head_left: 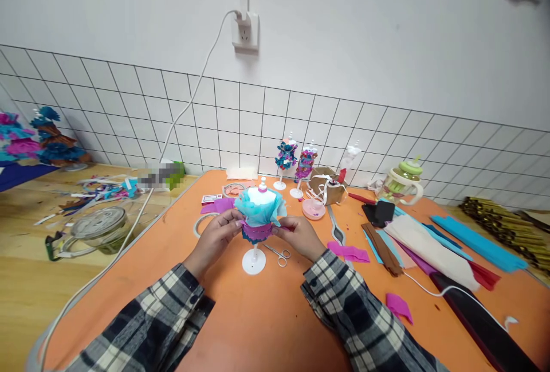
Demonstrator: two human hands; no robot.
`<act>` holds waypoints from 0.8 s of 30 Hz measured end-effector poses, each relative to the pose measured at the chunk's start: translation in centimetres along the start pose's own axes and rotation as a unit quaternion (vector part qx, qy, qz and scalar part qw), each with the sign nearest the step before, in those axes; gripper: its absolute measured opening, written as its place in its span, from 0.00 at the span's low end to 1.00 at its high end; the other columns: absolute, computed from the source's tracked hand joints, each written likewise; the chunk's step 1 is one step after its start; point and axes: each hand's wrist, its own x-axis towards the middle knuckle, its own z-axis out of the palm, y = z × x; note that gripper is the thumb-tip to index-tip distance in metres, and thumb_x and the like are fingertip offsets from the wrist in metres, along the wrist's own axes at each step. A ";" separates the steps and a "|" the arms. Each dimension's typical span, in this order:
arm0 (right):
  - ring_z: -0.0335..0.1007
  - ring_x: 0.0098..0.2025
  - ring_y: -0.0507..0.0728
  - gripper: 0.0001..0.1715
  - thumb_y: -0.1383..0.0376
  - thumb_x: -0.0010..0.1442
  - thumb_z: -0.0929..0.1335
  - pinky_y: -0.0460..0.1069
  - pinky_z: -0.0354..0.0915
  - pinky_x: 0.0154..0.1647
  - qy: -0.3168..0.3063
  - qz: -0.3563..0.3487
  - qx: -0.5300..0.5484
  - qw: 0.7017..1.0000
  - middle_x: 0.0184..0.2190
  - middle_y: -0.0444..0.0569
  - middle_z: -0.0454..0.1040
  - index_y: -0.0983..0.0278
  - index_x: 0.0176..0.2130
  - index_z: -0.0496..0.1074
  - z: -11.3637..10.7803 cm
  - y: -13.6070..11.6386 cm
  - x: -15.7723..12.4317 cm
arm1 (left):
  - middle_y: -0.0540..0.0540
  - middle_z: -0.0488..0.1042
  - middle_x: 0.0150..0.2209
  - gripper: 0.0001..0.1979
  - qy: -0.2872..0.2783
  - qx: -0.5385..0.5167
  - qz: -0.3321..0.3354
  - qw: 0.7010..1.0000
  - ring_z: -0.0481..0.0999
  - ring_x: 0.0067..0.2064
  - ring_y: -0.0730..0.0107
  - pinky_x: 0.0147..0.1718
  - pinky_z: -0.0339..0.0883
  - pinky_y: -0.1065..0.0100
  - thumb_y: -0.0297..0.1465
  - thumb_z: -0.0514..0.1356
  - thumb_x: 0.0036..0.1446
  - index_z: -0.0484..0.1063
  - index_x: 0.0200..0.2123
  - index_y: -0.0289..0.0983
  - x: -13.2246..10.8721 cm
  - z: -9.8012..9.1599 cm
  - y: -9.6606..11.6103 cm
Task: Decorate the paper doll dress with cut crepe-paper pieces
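Note:
A miniature dress form point(254, 262) stands upright on its round white base in front of me. Light blue crepe paper point(260, 208) flares around its upper part, and a purple crepe paper strip point(258, 234) wraps the body below that, over dark blue paper. At the strip's left side, my left hand point(217, 239) is closed with its fingertips pinching the purple paper. My right hand point(301, 237) pinches the strip at the right side, the fingertips partly hidden by the blue paper. Small scissors point(281, 255) lie just behind the base, to its right.
Decorated dress forms point(286, 157) stand at the back by the grid wall panel. Crepe paper strips point(429, 249) lie across the right side, near a green-lidded jug point(404, 183). A roll of tape point(201, 224) is at left. A white cable point(141, 217) hangs down the left side.

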 end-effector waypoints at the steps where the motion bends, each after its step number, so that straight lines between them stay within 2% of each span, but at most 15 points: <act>1: 0.75 0.39 0.58 0.13 0.58 0.54 0.70 0.51 0.67 0.43 -0.003 0.002 0.005 1.000 0.35 0.49 0.80 0.64 0.34 0.79 0.0 0.1 0.0 | 0.46 0.76 0.30 0.08 -0.001 -0.004 -0.002 1.000 0.74 0.33 0.65 0.36 0.66 0.63 0.33 0.66 0.50 0.75 0.33 0.35 0.0 0.0 -0.2; 6: 0.76 0.38 0.59 0.16 0.57 0.53 0.71 0.52 0.69 0.42 -0.005 0.015 0.027 1.000 0.36 0.51 0.80 0.65 0.37 0.79 -0.2 0.6 0.1 | 0.47 0.75 0.29 0.06 0.004 -0.012 -0.008 1.000 0.73 0.33 0.65 0.35 0.66 0.64 0.31 0.66 0.50 0.75 0.32 0.35 -0.1 -0.4 -0.9; 13: 0.75 0.41 0.59 0.15 0.57 0.53 0.71 0.53 0.67 0.45 -0.011 0.001 0.028 1.000 0.38 0.50 0.80 0.64 0.37 0.79 -0.6 1.0 0.6 | 0.47 0.76 0.30 0.07 0.006 -0.042 -0.022 0.999 0.74 0.33 0.65 0.34 0.66 0.65 0.31 0.67 0.48 0.75 0.32 0.35 0.2 -0.2 -1.1; 20: 0.75 0.42 0.58 0.14 0.59 0.54 0.70 0.53 0.66 0.48 -0.053 -0.008 0.043 0.998 0.39 0.48 0.80 0.63 0.39 0.79 -1.0 0.8 0.8 | 0.45 0.77 0.29 0.07 0.006 -0.094 -0.040 0.995 0.75 0.31 0.63 0.34 0.68 0.63 0.28 0.65 0.47 0.76 0.32 0.35 0.4 -0.1 -1.7; 24: 0.75 0.41 0.58 0.13 0.59 0.53 0.71 0.52 0.67 0.47 -0.068 -0.015 0.057 0.996 0.37 0.48 0.80 0.63 0.37 0.79 -1.2 0.1 0.8 | 0.43 0.79 0.31 0.09 0.015 -0.112 -0.045 0.993 0.77 0.32 0.61 0.34 0.69 0.62 0.28 0.64 0.45 0.77 0.33 0.34 0.5 0.4 -2.0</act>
